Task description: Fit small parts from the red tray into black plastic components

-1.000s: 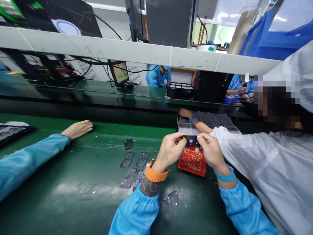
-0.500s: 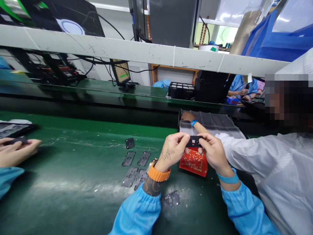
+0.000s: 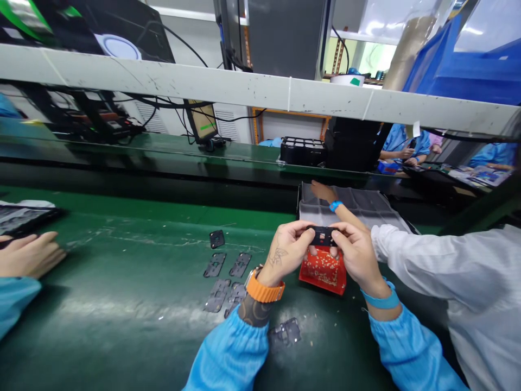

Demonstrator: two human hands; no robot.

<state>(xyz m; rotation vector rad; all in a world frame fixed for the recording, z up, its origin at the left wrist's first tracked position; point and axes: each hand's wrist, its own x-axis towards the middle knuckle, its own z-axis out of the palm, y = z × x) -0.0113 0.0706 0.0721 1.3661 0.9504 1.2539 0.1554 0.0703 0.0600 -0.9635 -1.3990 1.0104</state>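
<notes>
Since it looks thin and small, the black part, right of the middle of the frame, probably weighs very little and feels stiff, more like moulded plastic than anything soft. Its face shows a small pale square and a reddish spot; those details look like the delicate places, so the short ends seem the sensible spots to take hold of it. Pressing on the middle could mar the face or flex the part. Its dark surface may be somewhat slippery, though how much cannot be told.

Both hands are closed on it, one at each end, with the part bridging the gap between them. The left hand, above an orange watch strap, pinches the left end between thumb and fingers; the right hand, above a blue wristband, pinches the right end likewise. The fingers behind are mostly hidden, so how hard they press is impossible to tell.

Just below the hands in the frame, a red tray carries many small pale bits. Left of it, around the lower middle, flat dark plates lie on the green work surface, one partly hidden by the left wrist.
</notes>
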